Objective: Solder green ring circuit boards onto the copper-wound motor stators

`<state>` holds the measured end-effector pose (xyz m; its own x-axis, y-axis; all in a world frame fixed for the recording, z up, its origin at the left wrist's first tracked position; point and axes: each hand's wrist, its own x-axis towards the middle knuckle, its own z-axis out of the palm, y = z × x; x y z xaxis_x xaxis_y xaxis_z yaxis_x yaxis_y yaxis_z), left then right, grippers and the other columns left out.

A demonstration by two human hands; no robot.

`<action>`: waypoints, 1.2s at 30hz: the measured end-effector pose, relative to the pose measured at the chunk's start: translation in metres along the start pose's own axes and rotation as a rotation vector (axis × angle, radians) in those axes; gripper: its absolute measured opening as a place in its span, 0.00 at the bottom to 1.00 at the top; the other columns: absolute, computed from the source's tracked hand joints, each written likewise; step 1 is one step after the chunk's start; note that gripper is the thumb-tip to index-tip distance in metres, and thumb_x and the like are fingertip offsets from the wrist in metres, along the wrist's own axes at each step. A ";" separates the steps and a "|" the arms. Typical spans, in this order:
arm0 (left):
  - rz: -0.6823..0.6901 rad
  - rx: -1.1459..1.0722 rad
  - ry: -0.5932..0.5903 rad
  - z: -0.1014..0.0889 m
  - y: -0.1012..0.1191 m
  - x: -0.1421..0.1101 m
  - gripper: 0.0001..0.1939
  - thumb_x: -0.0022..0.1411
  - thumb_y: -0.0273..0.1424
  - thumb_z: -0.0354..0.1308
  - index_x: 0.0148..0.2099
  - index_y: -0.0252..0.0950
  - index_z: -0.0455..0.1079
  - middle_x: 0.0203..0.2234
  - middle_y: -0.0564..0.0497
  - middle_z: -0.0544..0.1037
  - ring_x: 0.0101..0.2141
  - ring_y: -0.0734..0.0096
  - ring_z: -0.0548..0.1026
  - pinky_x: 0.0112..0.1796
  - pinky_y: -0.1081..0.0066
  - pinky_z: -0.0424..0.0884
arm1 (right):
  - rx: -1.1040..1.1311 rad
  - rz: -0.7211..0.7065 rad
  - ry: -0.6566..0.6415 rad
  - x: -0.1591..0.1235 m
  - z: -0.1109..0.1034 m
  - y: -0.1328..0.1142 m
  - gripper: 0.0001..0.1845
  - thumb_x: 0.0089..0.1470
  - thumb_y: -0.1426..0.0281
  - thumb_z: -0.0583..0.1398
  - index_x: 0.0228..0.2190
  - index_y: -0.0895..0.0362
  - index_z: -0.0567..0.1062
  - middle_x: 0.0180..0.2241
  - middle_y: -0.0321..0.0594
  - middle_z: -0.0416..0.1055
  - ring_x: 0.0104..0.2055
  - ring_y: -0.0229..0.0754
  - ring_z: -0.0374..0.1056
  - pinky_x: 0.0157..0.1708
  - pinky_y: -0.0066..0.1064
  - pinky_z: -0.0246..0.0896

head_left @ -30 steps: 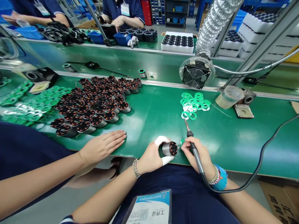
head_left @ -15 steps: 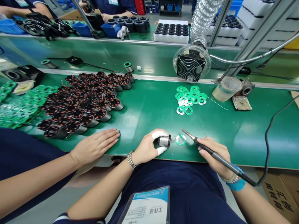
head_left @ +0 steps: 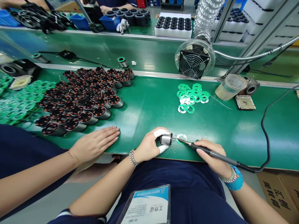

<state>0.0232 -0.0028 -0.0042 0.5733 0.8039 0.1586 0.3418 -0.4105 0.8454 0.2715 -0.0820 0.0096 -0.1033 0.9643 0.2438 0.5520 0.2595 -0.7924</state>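
Note:
Between thumb and forefinger, both wrapped in white finger covers, my left hand (head_left: 150,143) grips a motor stator (head_left: 166,139) lying on its side near the bench's front edge. Thin wires stick out of its right end toward a ring-shaped circuit board (head_left: 181,137) flat on the green mat. My right hand (head_left: 213,155) is closed around the grey handle of a soldering iron (head_left: 205,150). The iron's tip lies over the left part of that ring; whether it touches a wire or the board is too small to tell.
Many stators (head_left: 81,99) stand at the left, beside piled green boards (head_left: 28,99). A co-worker's hand (head_left: 95,144) rests on the bench edge. Behind my hands lie more ring boards (head_left: 192,95), a fan (head_left: 194,63), a plastic cup (head_left: 230,87) and a sponge tray (head_left: 245,102). The iron's cable (head_left: 266,137) loops at right.
The soldering iron has come down and left, its tip moving from above the mat onto the ring board. My left hand still holds the stator. The view has shifted slightly.

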 end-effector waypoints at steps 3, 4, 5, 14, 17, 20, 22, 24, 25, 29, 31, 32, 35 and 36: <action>0.001 -0.008 0.005 0.000 -0.001 0.000 0.18 0.49 0.23 0.59 0.43 0.38 0.65 0.42 0.45 0.72 0.42 0.64 0.72 0.45 0.63 0.69 | -0.002 0.002 -0.006 0.000 0.000 0.001 0.07 0.54 0.70 0.58 0.35 0.54 0.76 0.33 0.38 0.76 0.36 0.42 0.73 0.38 0.33 0.70; 0.001 -0.011 0.006 0.000 -0.001 -0.001 0.18 0.49 0.23 0.59 0.43 0.38 0.65 0.42 0.45 0.72 0.42 0.64 0.72 0.45 0.63 0.69 | -0.002 0.002 -0.007 0.000 0.000 0.001 0.07 0.54 0.69 0.58 0.35 0.54 0.76 0.33 0.38 0.76 0.36 0.42 0.73 0.38 0.33 0.70; 0.003 -0.014 0.008 0.000 -0.002 -0.001 0.18 0.49 0.23 0.59 0.44 0.38 0.65 0.42 0.45 0.72 0.42 0.64 0.72 0.45 0.63 0.69 | -0.002 0.003 -0.007 0.000 0.000 0.001 0.07 0.54 0.69 0.58 0.35 0.54 0.76 0.34 0.38 0.76 0.36 0.43 0.73 0.38 0.33 0.70; 0.041 -0.015 0.038 0.002 -0.005 -0.001 0.19 0.48 0.22 0.60 0.44 0.37 0.65 0.42 0.44 0.72 0.42 0.63 0.72 0.44 0.62 0.69 | 0.006 0.009 -0.016 0.001 0.000 -0.002 0.08 0.54 0.70 0.58 0.36 0.55 0.75 0.34 0.39 0.76 0.37 0.42 0.73 0.37 0.31 0.69; 0.047 -0.008 0.037 0.002 -0.005 -0.001 0.20 0.48 0.21 0.60 0.44 0.37 0.65 0.42 0.44 0.72 0.42 0.63 0.72 0.44 0.62 0.68 | 0.008 -0.008 -0.011 0.001 0.001 -0.001 0.07 0.54 0.71 0.58 0.36 0.55 0.75 0.34 0.39 0.76 0.36 0.42 0.73 0.36 0.31 0.69; 0.049 -0.011 0.036 0.002 -0.005 -0.001 0.20 0.47 0.21 0.59 0.44 0.37 0.64 0.42 0.44 0.71 0.42 0.63 0.72 0.44 0.62 0.68 | 0.013 -0.012 -0.005 0.000 0.002 0.000 0.08 0.54 0.71 0.58 0.36 0.55 0.75 0.33 0.38 0.76 0.36 0.42 0.72 0.36 0.31 0.68; 0.048 -0.011 0.037 0.002 -0.005 -0.001 0.20 0.47 0.20 0.60 0.44 0.37 0.64 0.42 0.44 0.71 0.42 0.63 0.72 0.44 0.62 0.68 | 0.020 -0.011 -0.008 0.000 0.002 0.000 0.08 0.54 0.71 0.58 0.37 0.54 0.75 0.33 0.39 0.76 0.36 0.42 0.72 0.36 0.31 0.68; 0.046 -0.008 0.039 0.002 -0.005 -0.001 0.20 0.47 0.21 0.60 0.44 0.36 0.65 0.41 0.44 0.71 0.42 0.63 0.72 0.44 0.62 0.68 | 0.024 -0.014 -0.009 0.000 0.003 0.000 0.08 0.54 0.71 0.58 0.37 0.54 0.75 0.33 0.39 0.76 0.36 0.41 0.72 0.36 0.31 0.68; 0.045 -0.006 0.041 0.002 -0.005 -0.001 0.20 0.47 0.21 0.60 0.44 0.36 0.65 0.41 0.44 0.71 0.42 0.63 0.72 0.44 0.62 0.68 | 0.025 -0.018 -0.010 0.000 0.003 -0.001 0.08 0.54 0.71 0.58 0.37 0.54 0.75 0.33 0.39 0.76 0.35 0.41 0.72 0.36 0.31 0.68; 0.041 0.001 0.044 0.003 -0.006 -0.001 0.20 0.47 0.21 0.60 0.44 0.36 0.65 0.42 0.44 0.71 0.42 0.63 0.72 0.44 0.62 0.68 | 0.041 -0.055 -0.018 0.001 0.004 -0.001 0.08 0.54 0.72 0.58 0.37 0.54 0.75 0.32 0.38 0.76 0.34 0.40 0.71 0.36 0.32 0.67; 0.041 0.003 0.045 0.003 -0.006 -0.001 0.20 0.47 0.21 0.60 0.44 0.36 0.65 0.42 0.44 0.71 0.42 0.63 0.72 0.44 0.62 0.68 | 0.048 -0.059 -0.020 0.000 0.003 0.000 0.08 0.54 0.72 0.58 0.37 0.55 0.75 0.32 0.38 0.76 0.34 0.40 0.71 0.36 0.32 0.67; 0.042 0.004 0.046 0.003 -0.006 -0.001 0.20 0.47 0.21 0.60 0.44 0.36 0.64 0.42 0.44 0.71 0.42 0.63 0.72 0.44 0.62 0.68 | 0.051 -0.053 -0.019 0.000 0.003 0.000 0.08 0.54 0.72 0.58 0.37 0.55 0.75 0.32 0.39 0.75 0.34 0.41 0.71 0.36 0.32 0.67; 0.041 -0.001 0.043 0.003 -0.007 -0.002 0.20 0.47 0.21 0.60 0.44 0.36 0.64 0.42 0.44 0.72 0.42 0.63 0.72 0.44 0.62 0.68 | 0.059 -0.020 -0.001 -0.002 0.001 0.002 0.08 0.54 0.71 0.58 0.38 0.54 0.75 0.33 0.39 0.75 0.34 0.41 0.71 0.37 0.32 0.67; 0.040 -0.002 0.042 0.003 -0.007 -0.002 0.20 0.47 0.21 0.60 0.44 0.36 0.64 0.42 0.44 0.72 0.42 0.63 0.72 0.44 0.62 0.68 | 0.058 -0.013 0.008 -0.002 0.000 0.002 0.08 0.54 0.71 0.58 0.38 0.54 0.74 0.33 0.39 0.75 0.35 0.41 0.71 0.36 0.32 0.67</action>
<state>0.0222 -0.0027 -0.0121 0.5549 0.8041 0.2134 0.3176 -0.4418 0.8391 0.2729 -0.0836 0.0075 -0.1037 0.9604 0.2587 0.5019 0.2750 -0.8201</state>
